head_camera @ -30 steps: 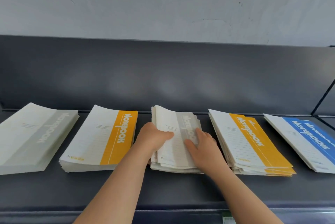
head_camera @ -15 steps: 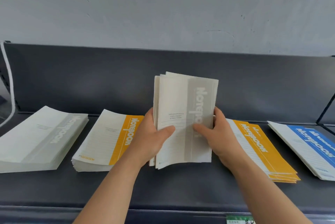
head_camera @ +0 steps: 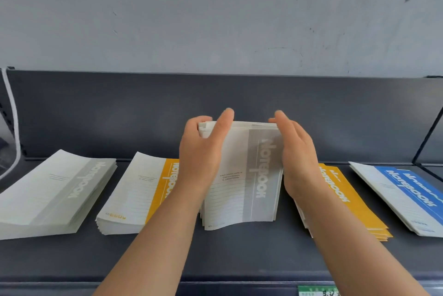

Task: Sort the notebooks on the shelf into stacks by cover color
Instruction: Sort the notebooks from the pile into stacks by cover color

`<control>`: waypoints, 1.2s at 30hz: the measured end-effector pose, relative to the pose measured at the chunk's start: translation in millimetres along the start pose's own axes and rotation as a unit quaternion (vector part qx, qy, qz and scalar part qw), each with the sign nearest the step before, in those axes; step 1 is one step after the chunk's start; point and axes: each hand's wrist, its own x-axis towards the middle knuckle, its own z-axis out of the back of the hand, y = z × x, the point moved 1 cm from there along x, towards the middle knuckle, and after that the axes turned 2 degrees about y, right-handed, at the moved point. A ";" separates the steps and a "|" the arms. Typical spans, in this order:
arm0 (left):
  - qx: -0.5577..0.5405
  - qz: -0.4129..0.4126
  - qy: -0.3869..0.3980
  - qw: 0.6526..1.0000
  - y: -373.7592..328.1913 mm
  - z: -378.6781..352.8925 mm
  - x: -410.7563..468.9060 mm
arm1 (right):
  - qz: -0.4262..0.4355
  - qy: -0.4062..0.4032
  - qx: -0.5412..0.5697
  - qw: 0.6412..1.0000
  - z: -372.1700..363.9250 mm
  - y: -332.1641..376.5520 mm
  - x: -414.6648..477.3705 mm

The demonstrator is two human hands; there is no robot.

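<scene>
A bundle of grey-cover notebooks [head_camera: 239, 187] stands upright on its lower edge in the middle of the dark shelf [head_camera: 239, 252]. My left hand [head_camera: 199, 154] holds its left edge, thumb across the front and fingers behind the top corner. My right hand [head_camera: 297, 152] presses flat against the right edge with straight fingers. A grey stack [head_camera: 55, 190] lies at the far left, an orange stack [head_camera: 139, 190] beside it. Another orange stack [head_camera: 345, 197] lies right of my hands, partly hidden by my right wrist. A blue stack [head_camera: 402, 190] lies at the far right.
The shelf's dark back panel [head_camera: 143, 116] rises behind the stacks, with a pale wall above. A white cable [head_camera: 13, 113] hangs at the far left. A black frame bar [head_camera: 429, 137] slants at the right. A green price tag [head_camera: 316, 292] sits on the front edge.
The grey bundle was lifted off the shelf and tipped up; now it stands on its lower edge, and both hands have shifted higher along its sides.
</scene>
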 end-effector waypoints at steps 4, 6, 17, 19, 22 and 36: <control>-0.016 0.014 -0.064 0.998 4.0 -11.0 8.5 | -0.056 -0.010 0.010 0.998 -6.6 1.0 7.1; -0.016 0.002 -0.061 0.998 6.6 -8.8 10.3 | -0.046 -0.007 0.015 0.999 -4.3 -0.4 5.7; 0.026 -0.118 0.078 0.990 51.8 7.3 -16.3 | 0.086 0.069 -0.070 0.991 13.3 -24.5 -23.0; 0.010 -0.119 0.106 0.987 50.8 12.7 -13.1 | 0.088 0.086 -0.055 0.991 18.2 -23.7 -24.8; 0.009 -0.092 0.125 0.988 59.7 14.2 -19.1 | 0.067 0.114 -0.045 0.990 21.6 -34.3 -31.8; 0.219 -0.032 0.181 0.958 96.1 13.4 -33.2 | -0.008 0.115 -0.244 0.963 24.6 -75.2 -45.0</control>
